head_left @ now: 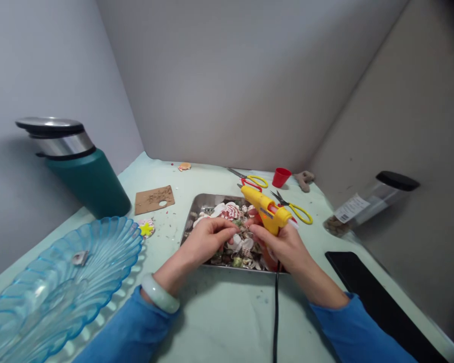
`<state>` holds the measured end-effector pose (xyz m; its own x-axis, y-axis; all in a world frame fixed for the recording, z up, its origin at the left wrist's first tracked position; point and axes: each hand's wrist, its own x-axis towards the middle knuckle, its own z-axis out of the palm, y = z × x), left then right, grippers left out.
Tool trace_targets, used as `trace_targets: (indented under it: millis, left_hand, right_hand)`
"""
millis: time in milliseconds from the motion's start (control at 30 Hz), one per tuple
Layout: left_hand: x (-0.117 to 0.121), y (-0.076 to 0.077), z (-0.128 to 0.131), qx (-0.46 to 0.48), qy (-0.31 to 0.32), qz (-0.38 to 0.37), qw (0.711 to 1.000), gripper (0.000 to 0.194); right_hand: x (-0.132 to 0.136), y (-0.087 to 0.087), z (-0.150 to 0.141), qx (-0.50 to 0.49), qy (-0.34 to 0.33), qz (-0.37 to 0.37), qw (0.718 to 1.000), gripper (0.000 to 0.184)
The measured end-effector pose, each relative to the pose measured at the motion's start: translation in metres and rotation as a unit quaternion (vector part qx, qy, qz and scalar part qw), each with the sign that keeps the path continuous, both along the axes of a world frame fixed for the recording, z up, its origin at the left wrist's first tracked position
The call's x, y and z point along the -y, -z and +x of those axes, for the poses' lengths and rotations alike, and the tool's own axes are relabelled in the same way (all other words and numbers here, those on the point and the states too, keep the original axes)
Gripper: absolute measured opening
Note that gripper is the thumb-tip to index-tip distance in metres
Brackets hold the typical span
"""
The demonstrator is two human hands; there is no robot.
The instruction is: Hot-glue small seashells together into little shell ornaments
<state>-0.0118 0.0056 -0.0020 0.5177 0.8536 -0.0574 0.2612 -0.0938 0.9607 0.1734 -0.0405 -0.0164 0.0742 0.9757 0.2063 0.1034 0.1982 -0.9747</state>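
Note:
My right hand (283, 244) is wrapped round a yellow hot glue gun (263, 205), its nozzle tilted up and away to the left. A black cord hangs from its handle towards the front edge. My left hand (212, 234) is closed in a pinch, fingertips almost meeting those of the right hand; whatever is in them is too small to make out. Both hands are over a metal tray (197, 201) filled with shells and small stones. Among these lies a red-and-white striped shell (230, 212). My hands hide part of the tray.
Left stand a blue scalloped dish (124, 252), a green bottle (87, 181) and brown cardboard (146, 201). Behind the tray lie yellow-handled scissors (302, 214), more scissors (257, 180) and a red cup (281, 177). Right are a clear jar (366, 201) and a black slab (363, 282).

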Motion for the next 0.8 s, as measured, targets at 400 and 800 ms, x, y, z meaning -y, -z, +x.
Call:
trace_targets:
  millis: [400, 800]
  left_hand:
    - [0.002, 0.004, 0.002, 0.024, 0.014, -0.013, 1.0, 0.031]
    - [-0.008, -0.004, -0.008, -0.138, -0.051, 0.156, 0.977, 0.034]
  right_hand:
    - [-0.001, 0.0, -0.003, -0.01, 0.032, -0.026, 0.999, 0.034]
    - [-0.003, 0.011, 0.003, 0.159, 0.089, 0.024, 0.983, 0.028]
